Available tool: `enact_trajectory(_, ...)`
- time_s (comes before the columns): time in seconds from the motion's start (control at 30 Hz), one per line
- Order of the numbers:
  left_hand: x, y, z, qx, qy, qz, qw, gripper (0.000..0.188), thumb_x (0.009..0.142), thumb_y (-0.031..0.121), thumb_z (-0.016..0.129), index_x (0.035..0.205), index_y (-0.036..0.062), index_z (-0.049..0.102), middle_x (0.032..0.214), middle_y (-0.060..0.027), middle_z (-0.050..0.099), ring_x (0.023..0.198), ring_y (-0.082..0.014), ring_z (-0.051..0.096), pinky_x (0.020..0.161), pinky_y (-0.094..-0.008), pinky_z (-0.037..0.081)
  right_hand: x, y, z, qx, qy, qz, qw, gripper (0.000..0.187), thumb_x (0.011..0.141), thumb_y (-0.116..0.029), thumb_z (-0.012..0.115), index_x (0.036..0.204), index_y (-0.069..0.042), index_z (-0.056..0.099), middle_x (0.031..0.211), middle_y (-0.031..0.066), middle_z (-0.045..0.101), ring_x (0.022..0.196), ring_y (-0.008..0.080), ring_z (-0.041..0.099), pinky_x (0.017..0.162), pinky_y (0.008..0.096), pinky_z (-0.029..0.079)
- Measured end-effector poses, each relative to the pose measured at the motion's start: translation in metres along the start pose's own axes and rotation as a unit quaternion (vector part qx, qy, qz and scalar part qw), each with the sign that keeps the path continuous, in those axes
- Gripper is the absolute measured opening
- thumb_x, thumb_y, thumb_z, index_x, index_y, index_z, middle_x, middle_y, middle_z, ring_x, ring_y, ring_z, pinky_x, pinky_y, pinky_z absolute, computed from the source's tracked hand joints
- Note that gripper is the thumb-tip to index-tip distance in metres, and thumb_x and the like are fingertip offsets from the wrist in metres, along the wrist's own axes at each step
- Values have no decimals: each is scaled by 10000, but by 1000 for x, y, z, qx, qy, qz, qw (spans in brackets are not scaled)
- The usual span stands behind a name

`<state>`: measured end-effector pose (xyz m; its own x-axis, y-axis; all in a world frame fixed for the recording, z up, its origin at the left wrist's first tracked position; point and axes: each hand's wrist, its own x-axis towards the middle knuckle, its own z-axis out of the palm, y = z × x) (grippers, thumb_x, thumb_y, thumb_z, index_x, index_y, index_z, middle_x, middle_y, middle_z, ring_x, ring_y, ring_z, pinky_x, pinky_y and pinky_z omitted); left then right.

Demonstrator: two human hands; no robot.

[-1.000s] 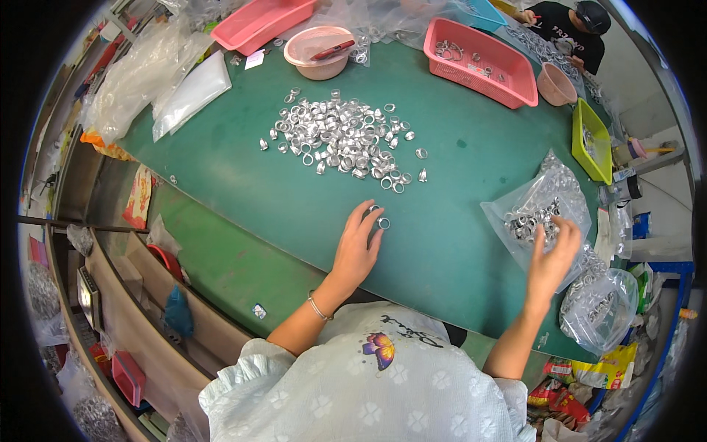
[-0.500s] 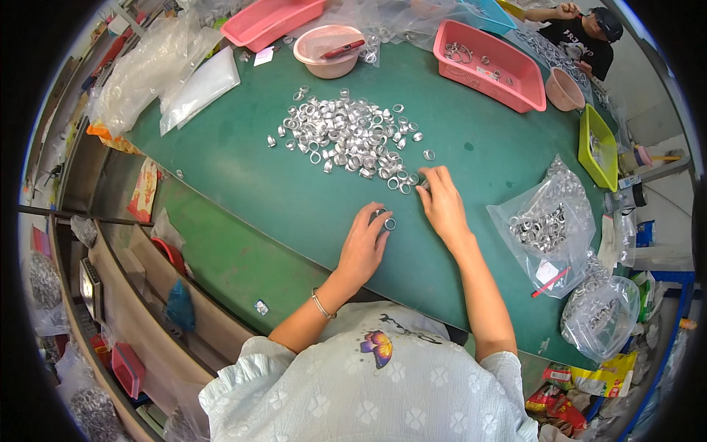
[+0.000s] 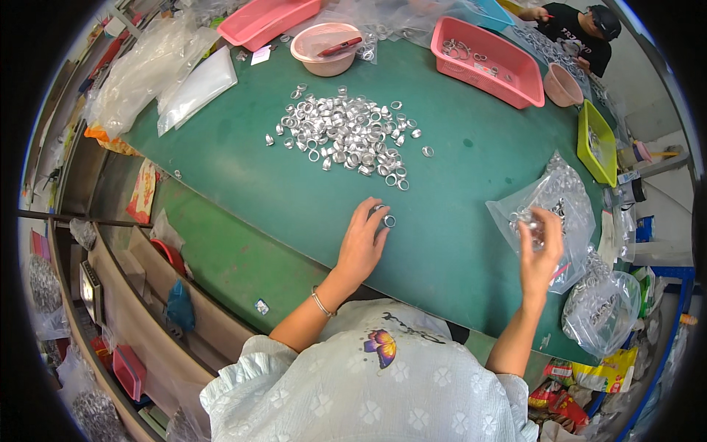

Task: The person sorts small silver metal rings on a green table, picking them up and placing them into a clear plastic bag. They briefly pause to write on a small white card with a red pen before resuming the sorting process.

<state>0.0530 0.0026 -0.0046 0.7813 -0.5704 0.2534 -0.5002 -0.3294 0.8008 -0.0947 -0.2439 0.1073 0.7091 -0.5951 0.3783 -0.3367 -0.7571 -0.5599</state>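
My left hand (image 3: 362, 241) rests near the table's front edge, its fingers curled round a few silver metal rings; one ring (image 3: 389, 221) shows at the fingertips. Over an opened clear plastic bag (image 3: 508, 202) at the right is my right hand (image 3: 541, 254). Its thumb and fingers are bent toward each other, and whatever lies between them cannot be told from the shiny rings in the bag. A loose pile of silver rings (image 3: 346, 132) spreads across the middle of the green table (image 3: 294, 210), beyond both hands.
A pink basket (image 3: 490, 81) with some rings stands at the back right, near a small pink bowl (image 3: 563, 86) and a lime green basket (image 3: 595, 144). Another bowl (image 3: 326, 65) holds a red tool. A second bag of rings (image 3: 600, 313) lies front right. A co-worker (image 3: 574, 37) sits far right.
My right hand has moved from the near edge of the ring pile rightward to the plastic bag. My left hand has stayed in place with its rings.
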Motion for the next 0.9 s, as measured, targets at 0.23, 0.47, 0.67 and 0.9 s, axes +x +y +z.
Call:
enact_trajectory(0.23,0,-2,-2,5,15,11,1000,441,851,-105,560,1281,-15,523,1314,-221,501,1236,-402,494,1027,-433,431,-20,-15,29,-65,22,-80,994,278,816,-59,698,1080,-15,621,1123,193,565,1066,359,547,947,447,420)
enact_trajectory(0.47,0,3,-8,-15,36,-22,999,480,866,-122,501,1333,-14,478,1315,-244,501,1225,-419,497,1025,-442,421,-29,-64,166,60,-241,-154,956,485,802,-164,752,1211,-16,540,1084,160,547,1007,344,594,799,418,527)
enact_trajectory(0.67,1,1,-12,-5,40,-9,999,453,878,-101,507,1321,-11,490,1303,-238,515,1205,-410,518,1019,-425,425,-37,-40,139,55,-236,-140,960,318,849,-116,707,1128,-25,583,1036,125,579,937,317,633,730,403,538)
enact_trajectory(0.9,9,2,-8,7,16,11,1000,444,876,-91,543,1312,-15,503,1323,-219,505,1199,-402,522,1013,-418,431,-12,1,-14,-71,85,0,994,237,857,-46,695,1072,17,618,1015,167,612,876,327,613,735,396,494)
